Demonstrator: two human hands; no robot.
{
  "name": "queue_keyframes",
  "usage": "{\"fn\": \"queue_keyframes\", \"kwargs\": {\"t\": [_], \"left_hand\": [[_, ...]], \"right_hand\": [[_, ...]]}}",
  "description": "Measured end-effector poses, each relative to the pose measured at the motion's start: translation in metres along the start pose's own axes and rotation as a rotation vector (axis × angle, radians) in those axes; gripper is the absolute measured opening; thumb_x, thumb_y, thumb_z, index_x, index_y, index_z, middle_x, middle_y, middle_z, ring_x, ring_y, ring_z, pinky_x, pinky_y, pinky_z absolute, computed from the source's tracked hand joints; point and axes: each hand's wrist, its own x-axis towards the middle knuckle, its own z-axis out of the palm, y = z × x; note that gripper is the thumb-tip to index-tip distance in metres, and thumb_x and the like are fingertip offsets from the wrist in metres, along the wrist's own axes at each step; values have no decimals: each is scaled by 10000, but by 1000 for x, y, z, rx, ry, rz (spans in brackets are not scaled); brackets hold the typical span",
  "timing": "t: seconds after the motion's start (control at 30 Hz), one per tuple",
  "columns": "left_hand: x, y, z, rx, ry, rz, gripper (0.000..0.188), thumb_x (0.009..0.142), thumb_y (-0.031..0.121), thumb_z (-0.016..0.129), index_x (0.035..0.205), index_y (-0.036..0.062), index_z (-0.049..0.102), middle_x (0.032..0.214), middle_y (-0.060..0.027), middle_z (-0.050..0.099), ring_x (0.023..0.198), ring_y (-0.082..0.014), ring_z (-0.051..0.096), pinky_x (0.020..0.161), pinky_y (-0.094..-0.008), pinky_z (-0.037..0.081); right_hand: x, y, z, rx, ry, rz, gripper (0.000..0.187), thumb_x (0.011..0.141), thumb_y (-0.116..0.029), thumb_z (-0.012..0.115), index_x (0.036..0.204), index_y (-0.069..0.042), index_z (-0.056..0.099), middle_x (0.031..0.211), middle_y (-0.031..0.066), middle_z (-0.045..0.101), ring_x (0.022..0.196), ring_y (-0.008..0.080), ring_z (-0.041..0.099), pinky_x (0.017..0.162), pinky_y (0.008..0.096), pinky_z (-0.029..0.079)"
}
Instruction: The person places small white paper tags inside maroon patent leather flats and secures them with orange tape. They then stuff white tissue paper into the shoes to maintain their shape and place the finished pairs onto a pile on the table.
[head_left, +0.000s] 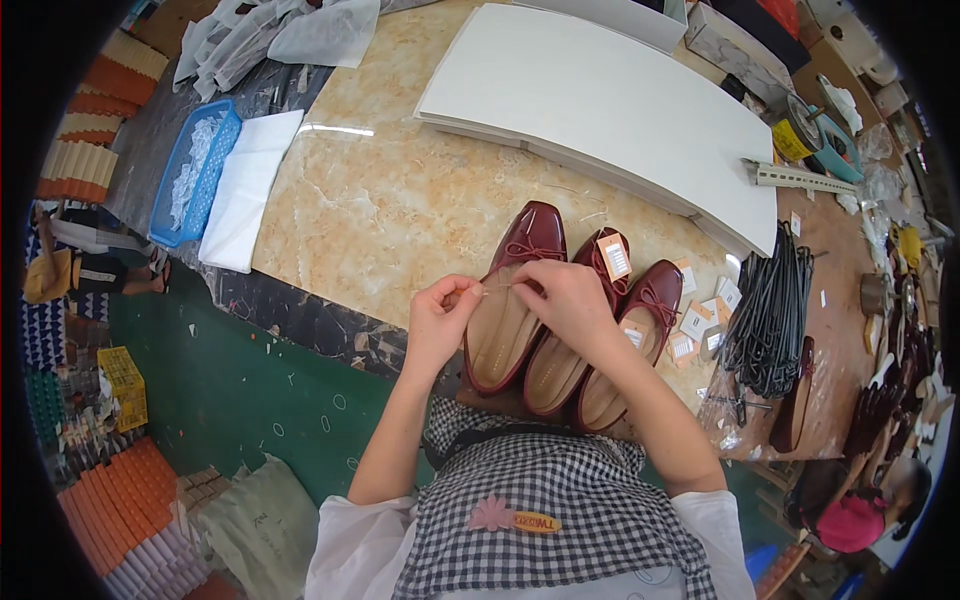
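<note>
Standing behind the checked apron [540, 490], along the near edge of the worktop [350, 220], three burgundy shoes sit side by side with toes pointing away; the leftmost shoe [495, 350] lies directly beneath the gap between the hands, while the middle shoe [556, 378] is partly covered by the right hand [565, 300] and the rightmost shoe [658, 298] lies beyond that hand's wrist. Their uppers are glossy and smooth, with squared toes and thin bows, around beige insoles. The left hand [443, 315] is nearly closed, thumb and forefinger pinching one end of a thin, pale strand [498, 288], its other fingers curled; the right hand, loosely bent, pinches the other end over the shoe's opening. An orange-and-white hang tag [614, 257] rests on the middle shoe, and loose card tags [695, 325] are scattered to the right, near a bundle of slim black cords [768, 320]. Farther off, the worktop shows a shiny, marbled tan surface; a folded white cloth [248, 190] lies beside a perforated blue plastic basket [222, 165] at left, and a stack of broad, flat white panels [600, 110] stretches across the far side.
</note>
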Motion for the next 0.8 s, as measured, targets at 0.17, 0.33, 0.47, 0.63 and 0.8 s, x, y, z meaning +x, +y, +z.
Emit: {"fn": "queue_keyframes", "kwargs": {"t": [0.17,0.33,0.47,0.63,0.8], "left_hand": [[-2,11,-36,-222,43,-56,252,969,245,537,810,56,583,645,40,487,572,-51,435,553,-215,377],[0,31,-44,107,21,116,223,937,200,592,779,47,630,708,46,536,576,-56,439,551,-223,371],[7,57,-7,515,-13,377,99,851,113,674,898,32,707,702,-23,564,592,-105,492,552,-260,402],[48,49,19,708,32,477,125,807,112,706,921,68,734,737,-71,589,593,-159,522,571,-299,437],[51,56,28,606,-24,370,111,782,125,723,872,60,726,778,-106,601,607,-213,555,582,-326,452]], "right_hand": [[-1,9,-20,615,-24,223,139,876,-132,663,954,-17,675,813,75,688,745,135,659,683,272,515],[0,-2,-27,583,-42,252,128,878,-114,661,960,-16,675,816,59,689,739,120,649,689,263,513],[3,-19,-55,435,-13,297,116,861,-101,651,943,-20,674,821,88,683,707,154,653,659,284,515],[19,0,-58,-347,168,-95,107,848,-135,575,839,-42,629,834,122,646,681,284,669,576,380,529],[35,-4,-35,-477,98,-133,72,808,-96,563,802,-31,596,798,125,625,662,305,664,557,400,527]]}}
